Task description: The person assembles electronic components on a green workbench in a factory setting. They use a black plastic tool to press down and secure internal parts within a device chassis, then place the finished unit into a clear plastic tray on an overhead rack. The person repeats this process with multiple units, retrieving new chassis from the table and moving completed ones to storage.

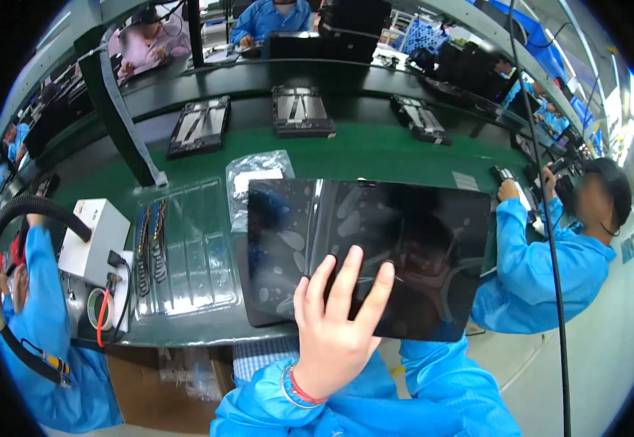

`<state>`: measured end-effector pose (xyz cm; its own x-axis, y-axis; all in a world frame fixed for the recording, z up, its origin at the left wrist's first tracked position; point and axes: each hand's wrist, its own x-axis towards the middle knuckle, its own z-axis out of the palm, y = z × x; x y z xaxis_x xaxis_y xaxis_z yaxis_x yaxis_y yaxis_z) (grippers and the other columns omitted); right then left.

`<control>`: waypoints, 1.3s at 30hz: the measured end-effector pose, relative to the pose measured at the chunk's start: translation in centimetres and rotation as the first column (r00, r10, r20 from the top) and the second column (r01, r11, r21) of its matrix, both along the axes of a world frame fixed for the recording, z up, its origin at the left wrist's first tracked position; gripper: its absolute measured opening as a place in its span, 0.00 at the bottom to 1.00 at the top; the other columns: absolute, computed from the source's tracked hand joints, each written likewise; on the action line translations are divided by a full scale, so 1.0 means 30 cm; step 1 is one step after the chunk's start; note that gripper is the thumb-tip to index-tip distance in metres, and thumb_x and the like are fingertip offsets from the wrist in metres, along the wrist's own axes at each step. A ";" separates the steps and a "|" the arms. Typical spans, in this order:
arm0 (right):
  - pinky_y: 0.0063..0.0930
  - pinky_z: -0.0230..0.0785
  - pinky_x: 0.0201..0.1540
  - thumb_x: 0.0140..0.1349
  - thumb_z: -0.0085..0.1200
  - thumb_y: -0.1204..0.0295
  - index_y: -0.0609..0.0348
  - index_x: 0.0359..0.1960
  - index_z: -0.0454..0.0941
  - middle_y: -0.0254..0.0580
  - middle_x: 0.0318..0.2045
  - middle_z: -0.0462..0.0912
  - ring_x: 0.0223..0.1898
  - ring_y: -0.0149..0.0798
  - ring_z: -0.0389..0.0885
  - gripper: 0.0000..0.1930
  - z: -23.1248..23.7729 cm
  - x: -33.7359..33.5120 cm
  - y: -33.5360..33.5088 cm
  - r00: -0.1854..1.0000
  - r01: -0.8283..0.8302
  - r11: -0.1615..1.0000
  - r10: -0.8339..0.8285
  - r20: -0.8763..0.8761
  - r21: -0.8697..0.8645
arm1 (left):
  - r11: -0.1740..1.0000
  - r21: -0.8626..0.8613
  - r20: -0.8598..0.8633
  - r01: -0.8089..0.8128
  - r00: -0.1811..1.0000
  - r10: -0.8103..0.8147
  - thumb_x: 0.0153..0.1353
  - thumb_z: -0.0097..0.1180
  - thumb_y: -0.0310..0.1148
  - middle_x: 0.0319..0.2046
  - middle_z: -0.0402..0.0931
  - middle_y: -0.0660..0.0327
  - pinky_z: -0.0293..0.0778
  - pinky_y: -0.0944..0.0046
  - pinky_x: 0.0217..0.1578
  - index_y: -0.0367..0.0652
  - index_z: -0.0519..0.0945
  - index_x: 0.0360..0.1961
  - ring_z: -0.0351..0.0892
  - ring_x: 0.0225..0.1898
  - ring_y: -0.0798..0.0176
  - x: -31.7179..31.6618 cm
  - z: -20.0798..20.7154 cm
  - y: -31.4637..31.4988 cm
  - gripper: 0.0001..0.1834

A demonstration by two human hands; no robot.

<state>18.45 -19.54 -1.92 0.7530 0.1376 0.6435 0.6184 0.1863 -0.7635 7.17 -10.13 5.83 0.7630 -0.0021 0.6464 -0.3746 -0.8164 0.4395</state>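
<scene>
A large dark tablet-like screen [375,218] with a glossy, smudged face is tilted up over the table's near edge. My left hand [339,320] lies on its lower middle, fingers spread and touching the glass, with a red bracelet at the wrist. My right sleeve [441,379] runs up beneath the screen's lower right side; the right hand itself is hidden behind it. A second dark flat panel [255,309] shows under the screen's left edge. Next to that lies a clear plastic bag [240,171] with a white piece in it.
A clear molded tray [186,269] lies to the left, with cable strips [158,244], a white box [95,237] and a tape roll [100,309] beside it. Several opened devices [302,113] stand along the back. A co-worker [557,255] sits at right; a black cable [546,189] hangs there.
</scene>
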 end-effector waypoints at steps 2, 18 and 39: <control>0.29 0.70 0.43 0.44 0.44 0.87 0.57 0.50 0.72 0.50 0.45 0.74 0.41 0.45 0.77 0.27 -0.002 -0.030 0.012 1.000 -0.005 0.999 0.006 -0.014 0.042 | 0.988 0.118 -0.013 -0.101 0.995 0.103 0.32 0.60 0.29 0.56 0.63 0.57 0.56 0.47 0.52 0.61 0.76 0.48 0.60 0.55 0.50 -0.030 -0.024 -0.010 0.33; 0.31 0.70 0.43 0.44 0.45 0.85 0.57 0.49 0.73 0.49 0.45 0.75 0.41 0.47 0.77 0.26 0.145 -0.009 -0.032 0.984 0.067 0.962 -0.019 0.177 -0.266 | 0.760 -0.577 0.129 0.300 0.952 -0.279 0.36 0.67 0.27 0.50 0.63 0.47 0.62 0.54 0.53 0.43 0.75 0.49 0.64 0.53 0.45 0.010 -0.045 0.033 0.32; 0.33 0.74 0.34 0.42 0.54 0.78 0.47 0.53 0.67 0.40 0.51 0.68 0.35 0.43 0.79 0.31 0.028 0.114 0.046 0.956 0.257 0.180 0.098 0.278 -0.949 | 0.616 -0.780 -0.489 -0.111 0.723 -0.488 0.55 0.53 0.27 0.49 0.70 0.53 0.66 0.62 0.49 0.36 0.68 0.53 0.70 0.49 0.58 -0.210 -0.322 0.255 0.22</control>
